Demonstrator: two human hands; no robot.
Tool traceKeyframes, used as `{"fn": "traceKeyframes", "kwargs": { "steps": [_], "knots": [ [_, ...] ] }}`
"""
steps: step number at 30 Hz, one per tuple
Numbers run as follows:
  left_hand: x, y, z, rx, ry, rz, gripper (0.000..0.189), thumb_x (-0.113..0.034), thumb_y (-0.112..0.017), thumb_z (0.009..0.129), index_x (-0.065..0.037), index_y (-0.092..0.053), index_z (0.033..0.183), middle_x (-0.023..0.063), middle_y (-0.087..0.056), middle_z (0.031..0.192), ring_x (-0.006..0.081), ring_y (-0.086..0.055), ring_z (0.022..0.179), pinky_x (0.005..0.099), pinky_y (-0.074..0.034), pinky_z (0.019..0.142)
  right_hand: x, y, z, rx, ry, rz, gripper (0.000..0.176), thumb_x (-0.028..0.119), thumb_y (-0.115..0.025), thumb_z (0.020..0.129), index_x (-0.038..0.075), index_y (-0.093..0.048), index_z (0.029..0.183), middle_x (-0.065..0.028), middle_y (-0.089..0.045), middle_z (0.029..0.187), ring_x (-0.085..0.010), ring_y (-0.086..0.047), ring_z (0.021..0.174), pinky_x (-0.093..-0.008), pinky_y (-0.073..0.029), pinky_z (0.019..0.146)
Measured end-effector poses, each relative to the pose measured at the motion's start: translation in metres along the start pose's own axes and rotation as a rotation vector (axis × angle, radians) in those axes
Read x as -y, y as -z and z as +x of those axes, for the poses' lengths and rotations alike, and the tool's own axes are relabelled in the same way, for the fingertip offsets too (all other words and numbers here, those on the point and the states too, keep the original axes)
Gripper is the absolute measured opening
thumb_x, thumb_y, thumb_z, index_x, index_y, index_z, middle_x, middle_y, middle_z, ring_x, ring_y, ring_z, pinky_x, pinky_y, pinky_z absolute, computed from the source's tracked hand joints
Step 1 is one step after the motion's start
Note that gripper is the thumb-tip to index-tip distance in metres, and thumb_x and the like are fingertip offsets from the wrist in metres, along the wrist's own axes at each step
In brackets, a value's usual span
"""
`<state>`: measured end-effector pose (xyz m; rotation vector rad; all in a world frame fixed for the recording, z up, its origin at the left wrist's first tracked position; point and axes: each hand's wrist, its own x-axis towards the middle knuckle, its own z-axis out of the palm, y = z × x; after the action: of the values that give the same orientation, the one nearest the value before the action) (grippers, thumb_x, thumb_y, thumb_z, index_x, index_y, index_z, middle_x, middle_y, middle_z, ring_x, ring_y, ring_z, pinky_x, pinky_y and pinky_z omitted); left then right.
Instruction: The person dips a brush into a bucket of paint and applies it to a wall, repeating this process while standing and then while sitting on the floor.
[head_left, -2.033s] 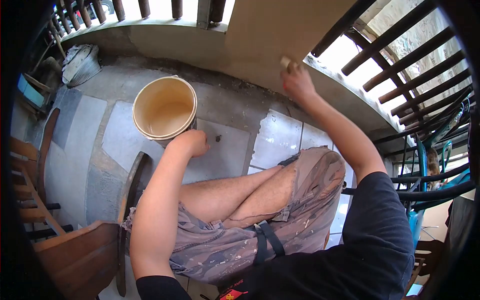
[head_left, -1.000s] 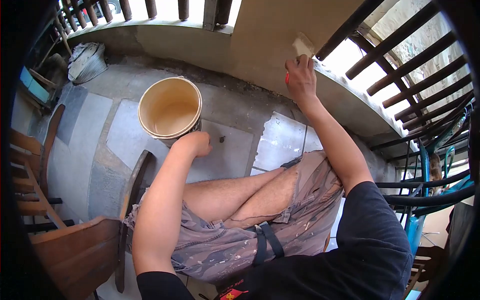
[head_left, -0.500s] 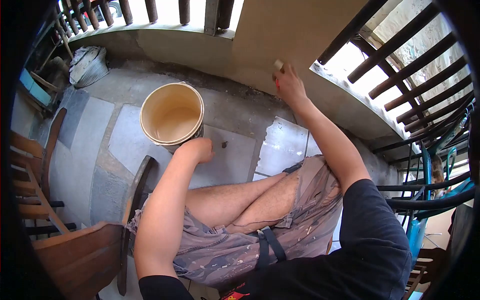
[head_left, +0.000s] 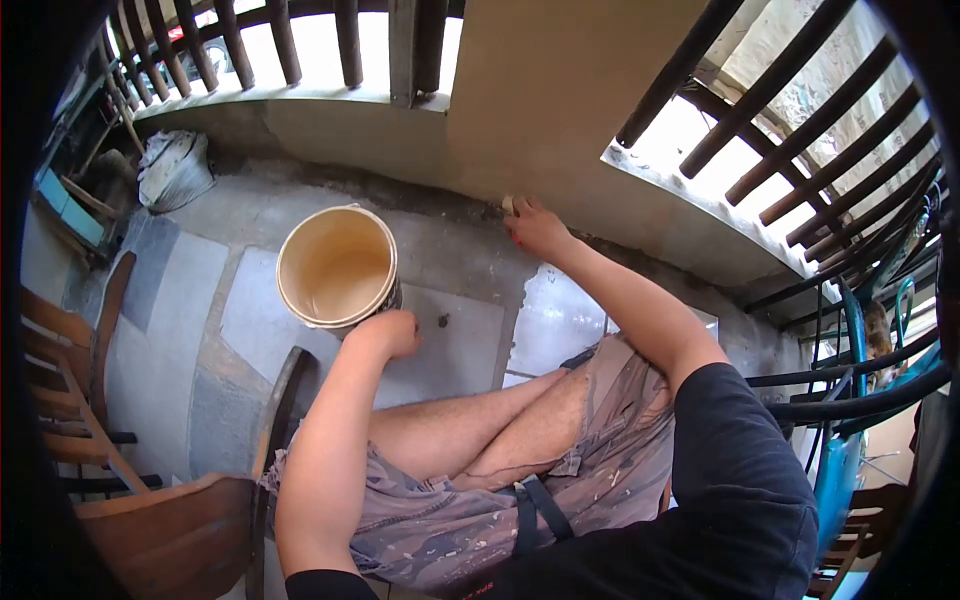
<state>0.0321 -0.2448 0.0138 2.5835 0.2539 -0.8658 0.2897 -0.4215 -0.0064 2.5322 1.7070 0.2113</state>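
A cream bucket [head_left: 338, 268], its inside stained tan, stands on the tiled floor left of centre. My left hand [head_left: 392, 333] is closed against the bucket's lower right side; its fingertips are hidden, so what it grips cannot be made out. Low at the base of the beige wall [head_left: 570, 100], my right hand [head_left: 535, 228] is closed on a small brush with pale bristles [head_left: 508, 205] and a bit of red showing under the fingers. The bristles are near the joint of wall and floor.
Wooden chairs [head_left: 165, 530] stand at the left, and a crumpled whitish sack [head_left: 175, 170] lies in the far left corner. Dark bars [head_left: 790, 130] line the wall openings. At the right is a blue bicycle-like frame [head_left: 850, 330]. My crossed legs [head_left: 480, 425] are below.
My right hand has moved down and left with the brush, from the wall's face to its base. The view has shifted slightly; my left hand stays by the bucket.
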Motion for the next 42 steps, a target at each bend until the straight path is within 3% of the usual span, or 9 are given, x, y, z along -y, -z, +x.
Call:
{"fn": "traceKeyframes", "kwargs": {
  "steps": [5, 7, 12, 16, 19, 27, 32, 37, 42],
  "knots": [
    [-0.003, 0.005, -0.006, 0.011, 0.011, -0.006, 0.032, -0.024, -0.054, 0.083, -0.004, -0.064, 0.105, 0.0188, -0.063, 0.105, 0.0341, -0.060, 0.097, 0.0412, -0.046, 0.086, -0.013, 0.060, 0.001, -0.140, -0.222, 0.141, 0.015, 0.005, -0.060, 0.071, 0.009, -0.061, 0.086, -0.0154, -0.046, 0.106, -0.0342, -0.048, 0.105, -0.0415, -0.051, 0.079],
    [-0.004, 0.006, -0.008, 0.011, 0.008, -0.025, 0.032, -0.024, -0.053, 0.083, -0.004, -0.064, 0.105, 0.0188, -0.063, 0.105, 0.0341, -0.060, 0.097, 0.0412, -0.046, 0.086, -0.009, 0.094, -0.007, -0.431, -0.310, 0.049, 0.016, 0.003, -0.059, 0.071, 0.009, -0.060, 0.086, -0.0162, -0.046, 0.105, -0.0342, -0.048, 0.102, -0.0410, -0.050, 0.078],
    [-0.004, 0.004, -0.008, -0.010, 0.008, -0.029, 0.031, -0.024, -0.053, 0.083, -0.003, -0.064, 0.103, 0.0185, -0.064, 0.103, 0.0342, -0.060, 0.097, 0.0405, -0.047, 0.085, -0.015, 0.090, -0.030, -0.571, -0.267, -0.107, 0.019, 0.004, -0.059, 0.070, 0.009, -0.060, 0.089, -0.0155, -0.046, 0.106, -0.0326, -0.047, 0.101, -0.0387, -0.049, 0.080],
    [-0.003, 0.004, -0.009, -0.060, -0.018, -0.013, 0.032, -0.023, -0.052, 0.082, -0.004, -0.064, 0.104, 0.0183, -0.063, 0.103, 0.0341, -0.060, 0.097, 0.0403, -0.047, 0.086, -0.033, 0.017, -0.050, -0.026, -0.138, -0.181, 0.016, 0.013, -0.057, 0.074, 0.008, -0.063, 0.089, -0.0159, -0.046, 0.115, -0.0327, -0.046, 0.110, -0.0377, -0.049, 0.085],
    [-0.002, 0.005, -0.010, -0.049, -0.024, -0.010, 0.033, -0.020, -0.052, 0.080, -0.005, -0.064, 0.106, 0.0182, -0.063, 0.106, 0.0343, -0.060, 0.098, 0.0401, -0.046, 0.086, -0.021, 0.026, -0.046, 0.129, -0.142, -0.019, 0.017, 0.013, -0.058, 0.074, 0.009, -0.064, 0.089, -0.0166, -0.045, 0.117, -0.0338, -0.044, 0.113, -0.0380, -0.049, 0.086],
    [-0.007, 0.010, -0.012, 0.052, 0.029, 0.000, 0.037, -0.026, -0.053, 0.084, -0.008, -0.060, 0.115, 0.0171, -0.061, 0.112, 0.0324, -0.057, 0.105, 0.0392, -0.043, 0.092, -0.032, 0.076, -0.031, -0.193, -0.352, 0.006, 0.018, 0.008, -0.059, 0.072, 0.011, -0.064, 0.090, -0.0139, -0.046, 0.111, -0.0334, -0.045, 0.109, -0.0386, -0.047, 0.087],
    [0.003, -0.001, -0.004, -0.085, -0.054, -0.036, 0.032, -0.022, -0.053, 0.081, -0.004, -0.064, 0.105, 0.0181, -0.065, 0.098, 0.0333, -0.062, 0.092, 0.0403, -0.048, 0.082, -0.011, 0.102, -0.035, -0.463, -0.345, -0.081, 0.017, 0.007, -0.061, 0.070, 0.007, -0.061, 0.087, -0.0154, -0.046, 0.106, -0.0332, -0.045, 0.105, -0.0371, -0.045, 0.087],
    [0.001, -0.002, -0.003, -0.017, 0.002, -0.006, 0.034, -0.025, -0.053, 0.082, -0.005, -0.064, 0.106, 0.0179, -0.064, 0.103, 0.0331, -0.060, 0.096, 0.0399, -0.047, 0.085, -0.035, -0.005, -0.020, -0.160, -0.007, -0.418, 0.018, 0.015, -0.061, 0.072, 0.007, -0.062, 0.088, -0.0186, -0.045, 0.118, -0.0357, -0.048, 0.104, -0.0415, -0.045, 0.087],
    [-0.004, 0.005, -0.011, -0.027, -0.003, 0.021, 0.035, -0.026, -0.051, 0.083, -0.005, -0.064, 0.107, 0.0172, -0.062, 0.107, 0.0335, -0.059, 0.099, 0.0398, -0.046, 0.087, 0.006, 0.001, -0.012, 0.000, -0.041, 0.057, 0.020, 0.019, -0.063, 0.073, 0.008, -0.064, 0.090, -0.0201, -0.043, 0.121, -0.0385, -0.046, 0.111, -0.0431, -0.049, 0.085]
  ]
}}
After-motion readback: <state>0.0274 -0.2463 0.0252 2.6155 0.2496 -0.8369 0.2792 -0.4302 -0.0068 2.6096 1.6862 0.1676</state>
